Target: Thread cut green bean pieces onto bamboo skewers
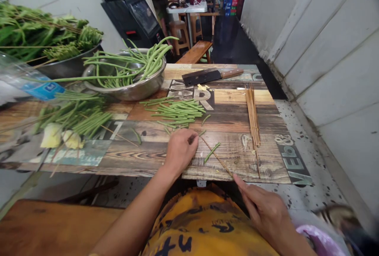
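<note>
My right hand [263,204] grips the near end of a thin bamboo skewer [217,156], which slants away over the table's front edge. Its far tip lies close to my left hand [180,149]. The left hand is closed, fingers curled down at the near side of a pile of cut green beans [179,112]; whatever its fingertips pinch is hidden. One loose green bean piece [212,153] rests beside the skewer. To the right lies a bundle of bamboo skewers [252,117].
Behind the pile are a metal bowl [127,92] of long beans and a cleaver [204,77]. Skewered bean bunches [79,117] and pale yellow pieces [51,135] lie left, near a plastic bottle [41,86] and a large basin of greens [71,61]. A wall [334,42] stands right.
</note>
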Demonstrator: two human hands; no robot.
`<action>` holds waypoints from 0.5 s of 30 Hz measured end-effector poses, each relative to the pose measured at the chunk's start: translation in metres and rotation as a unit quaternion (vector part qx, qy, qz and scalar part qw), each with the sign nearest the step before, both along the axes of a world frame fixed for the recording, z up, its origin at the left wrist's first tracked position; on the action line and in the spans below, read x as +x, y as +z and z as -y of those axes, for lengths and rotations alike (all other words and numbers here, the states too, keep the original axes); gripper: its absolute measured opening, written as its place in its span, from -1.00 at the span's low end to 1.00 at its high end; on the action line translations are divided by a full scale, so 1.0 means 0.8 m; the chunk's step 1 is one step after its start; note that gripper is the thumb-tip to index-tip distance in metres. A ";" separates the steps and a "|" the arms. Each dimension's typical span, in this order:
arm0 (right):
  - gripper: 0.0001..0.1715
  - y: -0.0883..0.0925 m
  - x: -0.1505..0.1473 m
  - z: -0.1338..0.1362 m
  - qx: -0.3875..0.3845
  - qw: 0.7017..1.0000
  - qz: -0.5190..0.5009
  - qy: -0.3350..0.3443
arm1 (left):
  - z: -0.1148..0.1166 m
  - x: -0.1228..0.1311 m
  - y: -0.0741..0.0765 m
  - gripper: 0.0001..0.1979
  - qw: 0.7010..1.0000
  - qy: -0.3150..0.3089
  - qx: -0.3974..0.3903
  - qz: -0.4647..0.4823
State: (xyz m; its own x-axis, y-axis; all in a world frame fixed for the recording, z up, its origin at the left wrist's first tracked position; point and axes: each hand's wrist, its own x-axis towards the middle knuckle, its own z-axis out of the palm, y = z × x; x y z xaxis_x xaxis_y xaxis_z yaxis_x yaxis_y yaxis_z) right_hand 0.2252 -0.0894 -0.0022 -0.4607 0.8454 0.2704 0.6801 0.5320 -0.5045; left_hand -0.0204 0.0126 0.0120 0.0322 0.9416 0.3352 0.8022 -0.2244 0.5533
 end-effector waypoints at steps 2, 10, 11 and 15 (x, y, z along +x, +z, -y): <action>-0.49 0.000 0.000 0.000 0.006 1.000 0.001 0.001 | 0.000 0.000 0.000 -0.88 1.000 -0.003 0.000 -0.002; -0.49 0.003 -0.001 -0.001 -0.001 1.000 -0.001 -0.005 | 0.000 0.000 0.001 -0.86 1.000 -0.005 0.000 0.001; -0.49 0.003 -0.001 -0.001 -0.002 1.000 -0.003 -0.004 | 0.000 0.000 0.001 -0.86 1.000 -0.005 0.000 0.001; -0.51 0.004 -0.002 -0.001 -0.005 1.000 0.003 -0.007 | 0.000 0.000 0.001 -0.85 1.000 -0.005 -0.001 0.004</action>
State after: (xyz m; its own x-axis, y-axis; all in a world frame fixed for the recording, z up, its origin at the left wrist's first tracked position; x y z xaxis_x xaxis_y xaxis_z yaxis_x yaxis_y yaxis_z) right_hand 0.2233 -0.0888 0.0007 -0.4511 0.8539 0.2597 0.6898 0.5182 -0.5057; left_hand -0.0204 0.0126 0.0128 0.0397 0.9420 0.3332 0.7954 -0.2316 0.5601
